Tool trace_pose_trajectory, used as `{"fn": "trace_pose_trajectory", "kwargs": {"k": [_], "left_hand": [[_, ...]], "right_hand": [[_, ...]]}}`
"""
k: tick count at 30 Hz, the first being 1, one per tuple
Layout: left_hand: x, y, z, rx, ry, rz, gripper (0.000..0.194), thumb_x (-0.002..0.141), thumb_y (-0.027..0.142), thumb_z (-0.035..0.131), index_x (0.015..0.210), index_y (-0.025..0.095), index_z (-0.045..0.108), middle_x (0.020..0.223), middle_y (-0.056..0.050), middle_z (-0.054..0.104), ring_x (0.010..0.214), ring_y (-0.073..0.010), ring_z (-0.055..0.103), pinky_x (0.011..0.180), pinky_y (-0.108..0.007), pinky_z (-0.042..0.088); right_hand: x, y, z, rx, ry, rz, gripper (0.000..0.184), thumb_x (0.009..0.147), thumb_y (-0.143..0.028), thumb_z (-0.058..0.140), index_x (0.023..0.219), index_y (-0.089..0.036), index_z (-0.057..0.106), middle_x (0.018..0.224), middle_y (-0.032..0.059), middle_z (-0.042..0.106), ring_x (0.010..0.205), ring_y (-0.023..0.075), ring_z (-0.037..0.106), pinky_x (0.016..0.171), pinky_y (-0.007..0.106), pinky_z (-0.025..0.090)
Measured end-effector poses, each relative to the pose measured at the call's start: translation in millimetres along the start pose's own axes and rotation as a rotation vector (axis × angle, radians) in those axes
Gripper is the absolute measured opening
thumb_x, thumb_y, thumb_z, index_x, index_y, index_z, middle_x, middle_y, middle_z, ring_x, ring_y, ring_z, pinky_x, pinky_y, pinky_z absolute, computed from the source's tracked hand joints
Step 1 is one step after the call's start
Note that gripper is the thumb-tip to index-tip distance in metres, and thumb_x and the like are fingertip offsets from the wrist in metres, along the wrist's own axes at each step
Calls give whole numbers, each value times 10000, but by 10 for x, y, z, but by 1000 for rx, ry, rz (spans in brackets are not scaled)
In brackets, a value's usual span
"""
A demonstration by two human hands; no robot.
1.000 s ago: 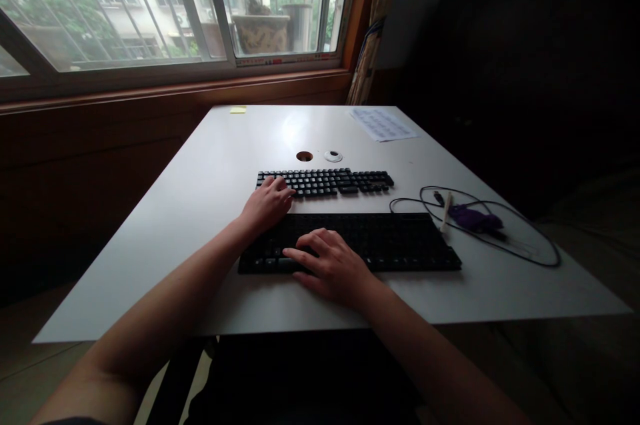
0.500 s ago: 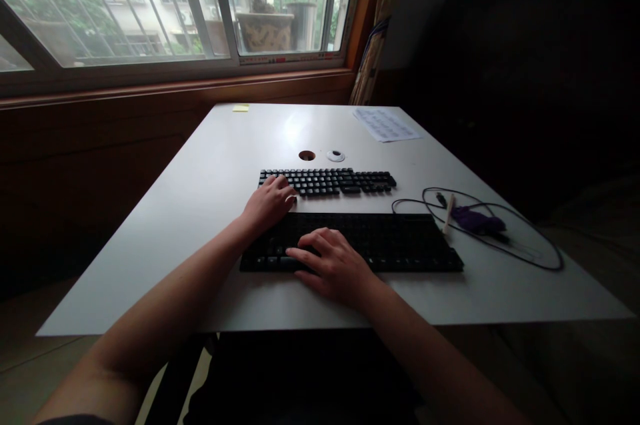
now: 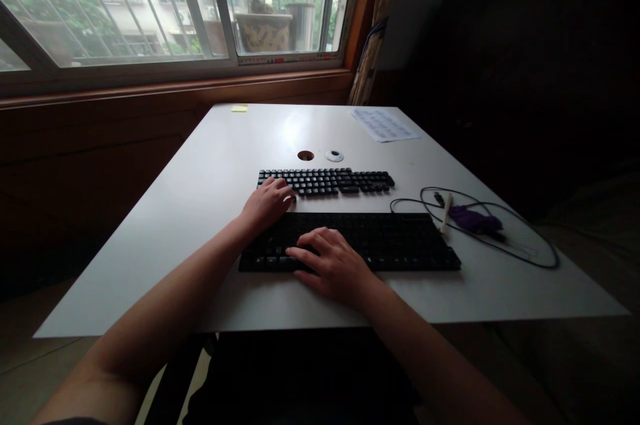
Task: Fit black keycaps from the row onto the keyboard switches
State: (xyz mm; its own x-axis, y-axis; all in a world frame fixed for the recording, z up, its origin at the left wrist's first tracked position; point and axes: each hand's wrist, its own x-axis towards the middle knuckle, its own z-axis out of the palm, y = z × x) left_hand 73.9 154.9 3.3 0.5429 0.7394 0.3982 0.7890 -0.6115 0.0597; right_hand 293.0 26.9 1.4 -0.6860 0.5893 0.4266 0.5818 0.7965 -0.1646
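Note:
A black keyboard [image 3: 400, 241] lies across the near part of the white table, with several keys seated along its bottom row. Behind it, black keycaps [image 3: 320, 179] stand in rows laid out like a keyboard. My left hand [image 3: 270, 198] is over the left end of these rows, fingers curled and closed; a small dark keycap [image 3: 293, 199] shows at its fingertips. My right hand [image 3: 330, 261] rests on the lower left of the keyboard, fingers bent and apart, the index fingertip touching the bottom keys. It holds nothing that I can see.
Right of the keyboard lie a looped black cable [image 3: 530, 218], a pale stick [image 3: 446, 213] and a purple cloth-like thing [image 3: 473, 219]. Farther back are a round hole [image 3: 305, 155], a white ring-shaped cover [image 3: 335, 156], printed paper [image 3: 385, 125] and a yellow note [image 3: 239, 108].
The whole view has shifted very slightly. Both hands keep their places, the left at the keycap rows and the right on the keyboard.

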Motion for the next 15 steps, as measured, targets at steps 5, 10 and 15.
{"fn": "trace_pose_trajectory", "kwargs": {"k": [5, 10, 15], "left_hand": [[2, -10, 14, -12, -7, 2, 167, 969, 206, 575, 1008, 211, 738, 1023, -82, 685, 970, -258, 574, 905, -388, 489], [5, 6, -5, -23, -18, 2, 149, 975, 219, 576, 1006, 202, 722, 1014, -68, 721, 960, -257, 589, 878, -376, 494], [9, 12, -13, -40, -32, -3, 140, 963, 187, 572, 997, 205, 707, 997, -65, 735, 953, -251, 604, 862, -367, 494]], "right_hand": [[-4, -2, -2, 6, -7, 9, 366, 965, -399, 645, 1307, -272, 642, 1246, 95, 639, 1158, 275, 535, 998, 473, 428], [2, -3, -3, 14, -9, 10, 367, 961, -398, 653, 1304, -269, 641, 1243, 93, 640, 1162, 278, 535, 1012, 480, 420], [10, -7, -14, 5, -3, 8, 365, 961, -400, 652, 1296, -256, 644, 1253, 101, 639, 1160, 279, 536, 1011, 479, 423]]}}
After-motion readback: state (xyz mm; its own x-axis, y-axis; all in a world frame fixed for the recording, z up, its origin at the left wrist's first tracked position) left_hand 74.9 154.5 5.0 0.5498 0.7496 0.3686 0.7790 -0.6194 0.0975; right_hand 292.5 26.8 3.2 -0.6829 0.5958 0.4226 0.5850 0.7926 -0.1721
